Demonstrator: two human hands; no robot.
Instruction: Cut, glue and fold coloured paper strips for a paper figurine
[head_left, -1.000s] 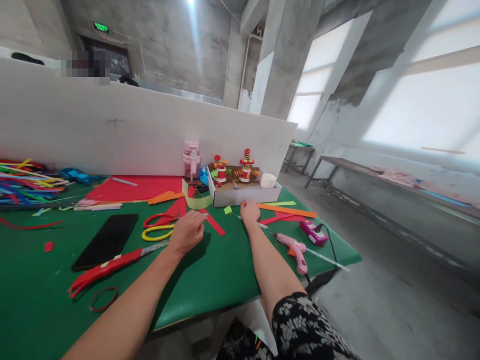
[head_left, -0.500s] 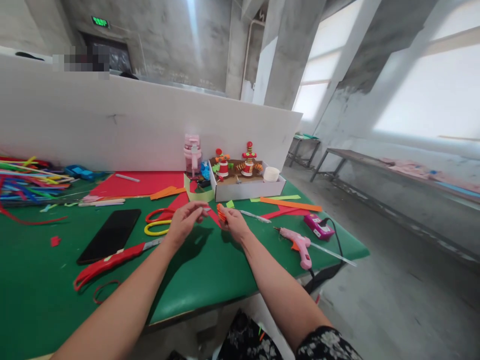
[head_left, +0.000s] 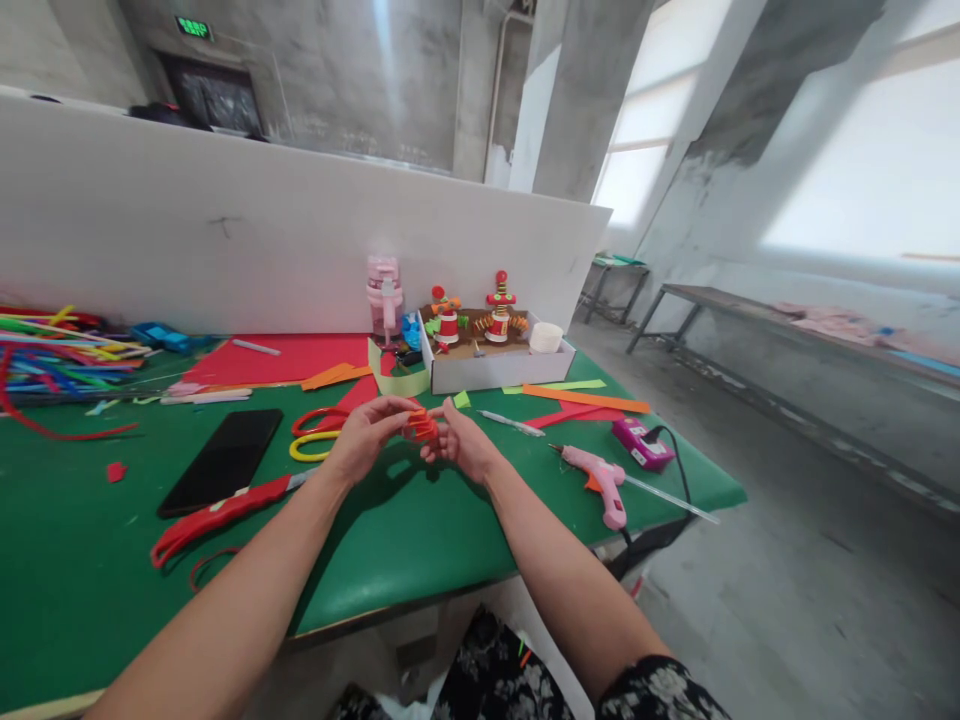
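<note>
My left hand (head_left: 367, 438) is closed, thumb and fingers pinching a small pleated orange paper strip (head_left: 421, 427) just above the green table. My right hand (head_left: 466, 442) is at the other end of the strip, with thumb and fingers apart. Its fingertips reach the paper's edge, but whether they press on it I cannot tell. Left of my left hand lie scissors with red and yellow handles (head_left: 307, 447). A white pen (head_left: 511, 424) rests beyond my right hand. Behind both hands, a white cardboard box (head_left: 499, 374) holds two small red-and-white figures (head_left: 448, 328).
A pink glue gun (head_left: 600, 475) with a clear stick lies at right, by a purple power socket (head_left: 643, 443). At left are a black phone (head_left: 221, 462), a red-handled cutting tool (head_left: 225, 515) and a heap of coloured strips (head_left: 67, 355). A pink bottle (head_left: 385, 300) stands behind.
The pleated orange paper has passed from my right hand to my left hand's fingers. My hands have come closer together, and the right fingers have opened. The view has shifted slightly.
</note>
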